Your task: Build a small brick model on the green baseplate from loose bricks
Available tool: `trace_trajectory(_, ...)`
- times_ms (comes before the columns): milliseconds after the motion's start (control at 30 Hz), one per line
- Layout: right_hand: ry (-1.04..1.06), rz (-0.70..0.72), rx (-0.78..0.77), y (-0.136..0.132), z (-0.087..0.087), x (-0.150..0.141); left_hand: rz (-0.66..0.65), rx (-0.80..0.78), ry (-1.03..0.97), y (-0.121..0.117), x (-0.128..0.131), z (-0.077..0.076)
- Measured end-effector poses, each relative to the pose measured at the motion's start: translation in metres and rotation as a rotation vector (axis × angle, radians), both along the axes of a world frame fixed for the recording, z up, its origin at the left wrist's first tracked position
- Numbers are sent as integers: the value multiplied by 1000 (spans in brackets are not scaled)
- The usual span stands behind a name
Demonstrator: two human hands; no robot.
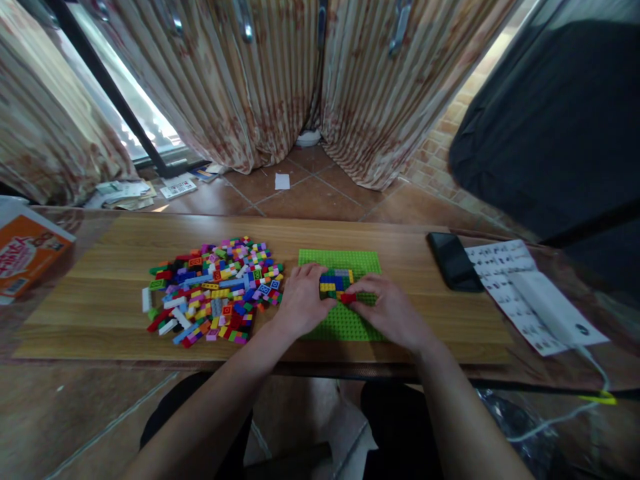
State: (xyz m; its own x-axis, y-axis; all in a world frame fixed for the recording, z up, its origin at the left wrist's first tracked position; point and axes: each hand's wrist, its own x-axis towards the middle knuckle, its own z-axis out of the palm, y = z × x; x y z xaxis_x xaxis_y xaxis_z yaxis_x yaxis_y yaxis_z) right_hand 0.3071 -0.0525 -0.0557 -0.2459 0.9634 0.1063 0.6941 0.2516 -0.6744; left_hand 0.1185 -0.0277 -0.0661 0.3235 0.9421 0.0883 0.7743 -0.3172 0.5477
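Note:
A green studded baseplate [345, 329] lies on the wooden board. Near its middle stands a low block of blue, yellow, grey and green bricks [334, 280]. My right hand [386, 308] pinches a red brick [349, 298] between thumb and fingertips at the near right edge of that block. Whether the brick is pressed onto the studs, I cannot tell. At the block's left side, my left hand [304, 300] rests over the baseplate, thumb apart from its bent fingers. It seems to touch the block's edge, and no loose brick shows in it.
A big pile of mixed loose bricks [215, 293] spreads left of the baseplate. To the right lie a black phone [454, 261], a printed sheet [505, 260] and a white device with a cable [550, 303]. An orange and white package [30, 250] sits far left.

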Motion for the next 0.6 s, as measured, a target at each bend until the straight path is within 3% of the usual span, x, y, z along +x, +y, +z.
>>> trace_trajectory(200,-86,-4,3,-1,-3,-3,52,-27,3,2,2,2)
trace_trajectory(600,-142,-21,13,2,-9,-11,-13,-6,4,7,-4,-6)
